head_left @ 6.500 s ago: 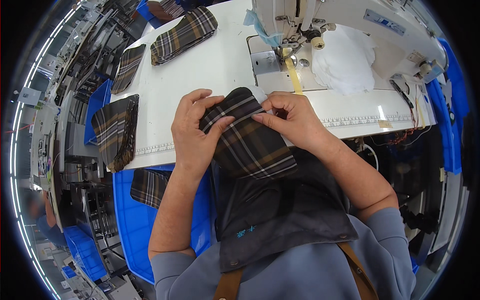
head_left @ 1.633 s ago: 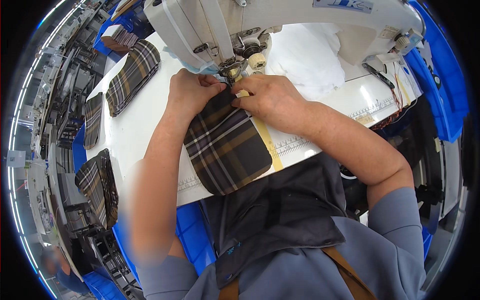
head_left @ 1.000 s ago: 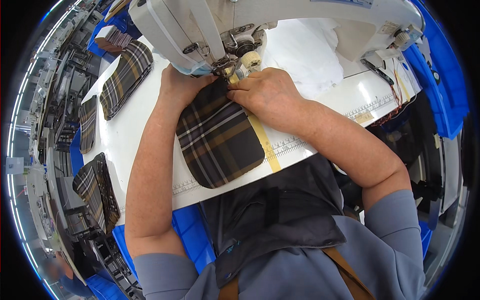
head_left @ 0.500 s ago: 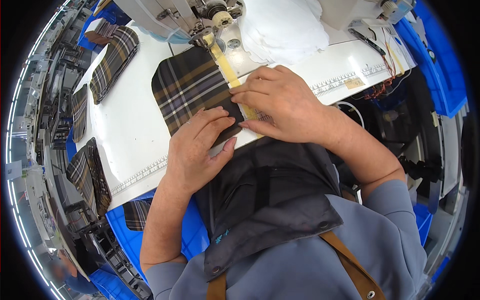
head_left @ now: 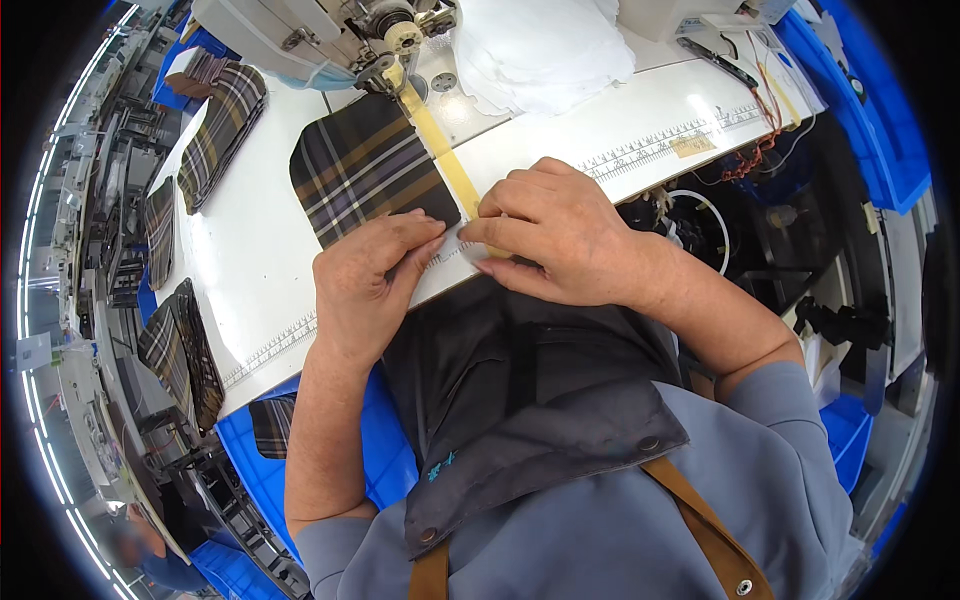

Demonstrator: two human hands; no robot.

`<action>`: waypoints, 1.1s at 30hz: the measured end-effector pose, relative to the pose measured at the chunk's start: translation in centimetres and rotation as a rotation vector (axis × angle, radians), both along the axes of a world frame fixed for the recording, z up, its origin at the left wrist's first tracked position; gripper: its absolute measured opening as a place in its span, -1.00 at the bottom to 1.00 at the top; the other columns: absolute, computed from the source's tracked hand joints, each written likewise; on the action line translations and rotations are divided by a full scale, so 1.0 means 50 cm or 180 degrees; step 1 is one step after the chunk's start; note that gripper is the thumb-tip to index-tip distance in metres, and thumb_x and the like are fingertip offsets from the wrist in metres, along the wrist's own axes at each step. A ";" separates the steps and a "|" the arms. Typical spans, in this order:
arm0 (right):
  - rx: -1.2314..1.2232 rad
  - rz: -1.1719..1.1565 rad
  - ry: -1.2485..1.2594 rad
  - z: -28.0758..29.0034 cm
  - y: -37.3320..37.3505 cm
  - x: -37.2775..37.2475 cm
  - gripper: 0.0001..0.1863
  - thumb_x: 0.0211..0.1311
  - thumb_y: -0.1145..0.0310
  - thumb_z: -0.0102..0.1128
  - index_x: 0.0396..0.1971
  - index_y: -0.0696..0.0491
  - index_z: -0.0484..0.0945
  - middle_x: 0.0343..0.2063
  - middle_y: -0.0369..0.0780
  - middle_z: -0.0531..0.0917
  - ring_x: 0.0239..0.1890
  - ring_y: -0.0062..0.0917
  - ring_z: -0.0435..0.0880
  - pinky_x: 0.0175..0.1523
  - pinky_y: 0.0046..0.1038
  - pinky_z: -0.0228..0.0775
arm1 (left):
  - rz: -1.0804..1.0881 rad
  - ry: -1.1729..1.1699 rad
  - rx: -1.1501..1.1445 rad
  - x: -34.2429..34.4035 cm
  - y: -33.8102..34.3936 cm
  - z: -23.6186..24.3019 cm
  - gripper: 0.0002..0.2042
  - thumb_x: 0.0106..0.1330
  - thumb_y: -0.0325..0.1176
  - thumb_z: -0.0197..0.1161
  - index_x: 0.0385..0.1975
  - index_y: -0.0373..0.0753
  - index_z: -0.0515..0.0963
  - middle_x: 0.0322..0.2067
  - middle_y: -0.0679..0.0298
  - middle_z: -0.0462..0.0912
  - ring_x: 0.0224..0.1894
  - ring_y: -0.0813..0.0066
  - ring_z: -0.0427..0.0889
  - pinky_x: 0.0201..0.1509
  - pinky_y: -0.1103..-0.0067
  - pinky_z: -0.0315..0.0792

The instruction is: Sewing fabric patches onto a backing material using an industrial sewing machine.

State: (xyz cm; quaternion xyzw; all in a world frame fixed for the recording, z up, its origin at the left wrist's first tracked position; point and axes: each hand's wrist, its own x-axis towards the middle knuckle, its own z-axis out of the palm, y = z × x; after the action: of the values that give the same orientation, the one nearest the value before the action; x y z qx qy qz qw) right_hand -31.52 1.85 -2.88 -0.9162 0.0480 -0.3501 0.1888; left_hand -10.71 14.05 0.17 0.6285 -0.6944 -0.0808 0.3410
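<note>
A piece of plaid cloth (head_left: 365, 165) lies flat on the white desk (head_left: 255, 265), its far end at the needle area of the sewing machine (head_left: 265, 40) and its near end toward the person. Its long axis slants from upper left to lower right, about parallel to the strip of yellow tape (head_left: 440, 145) beside its straight right edge. The cloth looks woven and matte, dark with brown, grey and white stripes that cross squarely; its far left corner is rounded.

The left hand (head_left: 370, 270) is half curled over the near edge, forefinger reaching the near right corner and thumb below; whether it pinches the cloth cannot be told. The right hand (head_left: 560, 235) is loosely bent just beside that corner, thumb and forefinger slightly parted near a small pale, see-through patch; whether it holds anything is unclear.

A ruler strip (head_left: 650, 140) runs along the desk's near edge. Beyond the right hand lies a soft, crumpled white cloth (head_left: 540, 55) with an uneven outline. To the left, a stack of plaid pieces (head_left: 225, 130) leans lengthwise toward the upper right. Below the desk is a smooth blue plastic bin (head_left: 390, 440), beside the dark apron (head_left: 550, 430).
</note>
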 end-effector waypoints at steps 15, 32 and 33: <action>-0.0305 0.0072 0.0120 -0.008 -0.008 -0.002 -0.72 0.06 0.22 0.48 -0.23 -0.04 0.69 -0.41 -0.34 0.50 -0.33 -0.49 0.59 -0.18 -0.36 0.38 | -0.0215 -0.0665 -0.0346 0.000 0.003 -0.019 -0.84 0.13 -0.52 0.46 -0.28 -0.17 0.75 -0.26 0.35 0.71 -0.15 0.30 0.67 -0.05 0.39 0.46; 0.0257 0.0154 -0.0024 0.014 -0.036 0.039 -0.66 0.08 0.32 0.47 -0.15 0.06 0.58 -0.27 -0.25 0.61 -0.20 -0.26 0.66 -0.14 -0.23 0.56 | -0.0125 -0.0636 -0.0205 -0.018 -0.012 0.006 -0.84 0.06 -0.61 0.44 -0.35 -0.29 0.70 -0.27 0.19 0.77 -0.27 0.25 0.76 -0.14 0.45 0.63; 0.0146 0.0149 -0.0046 0.012 -0.037 0.046 -0.72 0.07 0.34 0.42 -0.22 0.05 0.59 -0.30 -0.26 0.61 -0.21 -0.29 0.66 -0.17 -0.26 0.56 | 0.0050 -0.0125 0.0011 -0.012 -0.012 0.006 -0.85 0.06 -0.58 0.44 -0.36 -0.29 0.70 -0.28 0.22 0.77 -0.25 0.26 0.75 -0.13 0.47 0.61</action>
State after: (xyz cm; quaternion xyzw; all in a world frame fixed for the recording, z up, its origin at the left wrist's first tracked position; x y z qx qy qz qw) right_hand -29.20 0.02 -2.30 -0.9100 0.0332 -0.3509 0.2183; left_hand -11.33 13.47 0.49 0.6360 -0.6959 -0.0670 0.3268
